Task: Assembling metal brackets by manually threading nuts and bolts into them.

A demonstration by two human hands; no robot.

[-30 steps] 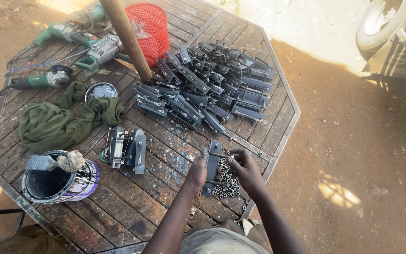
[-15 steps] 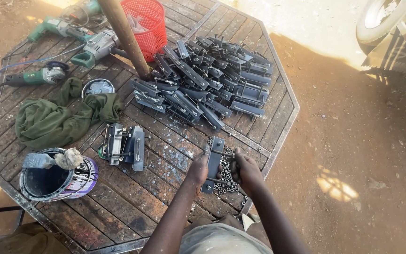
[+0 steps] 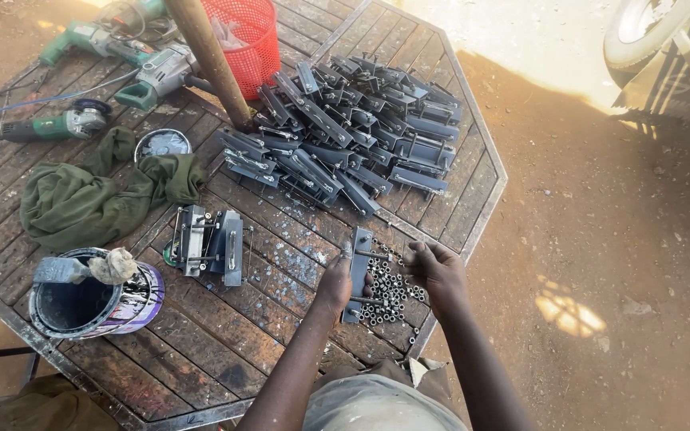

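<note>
**A:** We're looking straight down on the octagonal wooden table (image 3: 201, 351), and both hands are at the near edge. What's the left hand (image 3: 335, 281) got?

**B:** It's closed around a flat dark metal bracket (image 3: 358, 263), gripping it along its left side. The bracket lies lengthwise, pointing away from the person, with thin bolts sticking out to the right.

**A:** And the right hand (image 3: 438, 271)?

**B:** Fingers curled, tips pinched at one of those bolts near the bracket's upper end. It may have a nut between the fingertips, but it's too small to tell from up here.

**A:** What's underneath?

**B:** A scatter of small nuts (image 3: 389, 297), just right of the bracket, between the two hands.

**A:** Further up the table?

**B:** A big heap of brackets (image 3: 345, 132) in the middle, well apart from the hands. Left of the hands, a small stack of assembled brackets (image 3: 209, 243). Then a paint can (image 3: 97, 299) with a brush across its rim, a green cloth (image 3: 89, 195), a red basket (image 3: 249, 32) beside a wooden pole (image 3: 209, 60), and power tools (image 3: 113, 60) at the far left edge.
</note>
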